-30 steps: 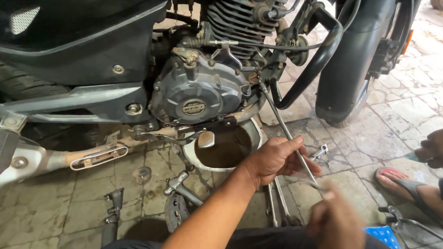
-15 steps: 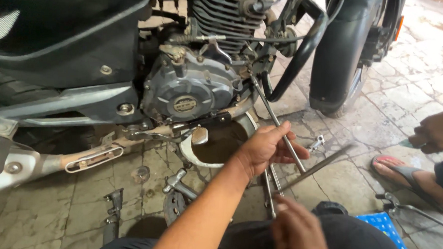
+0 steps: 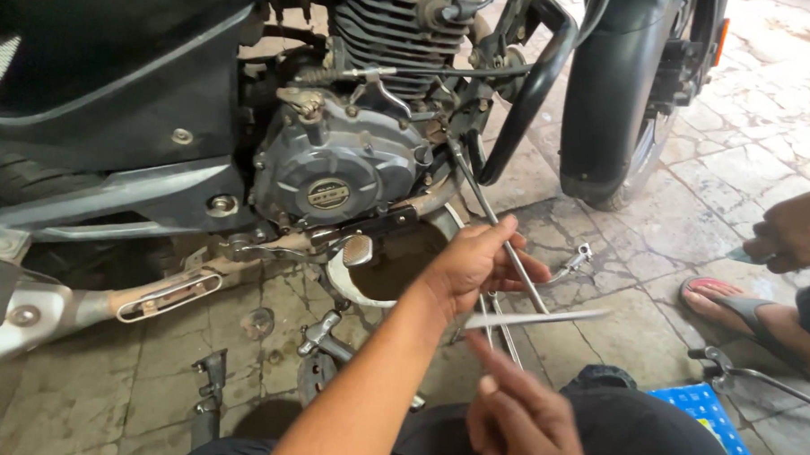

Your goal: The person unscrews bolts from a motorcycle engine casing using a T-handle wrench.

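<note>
A long metal rod (image 3: 499, 244) is gripped by the left hand (image 3: 471, 266), the fingers closed around it about midway along its length; the rod slants from the engine (image 3: 335, 167) of a motorcycle down to the paved floor (image 3: 655, 254). A thin flat metal strip (image 3: 536, 318) is held in the right hand (image 3: 515, 420), pinched at its near end, just in front of the engine and below the left hand. A pan of dark oil (image 3: 390, 267) is seen directly beneath the engine. A front wheel (image 3: 621, 91) stands to the right of the engine. Further right, another person's sandalled foot (image 3: 743, 316) and hand (image 3: 795, 232) are visible.
</note>
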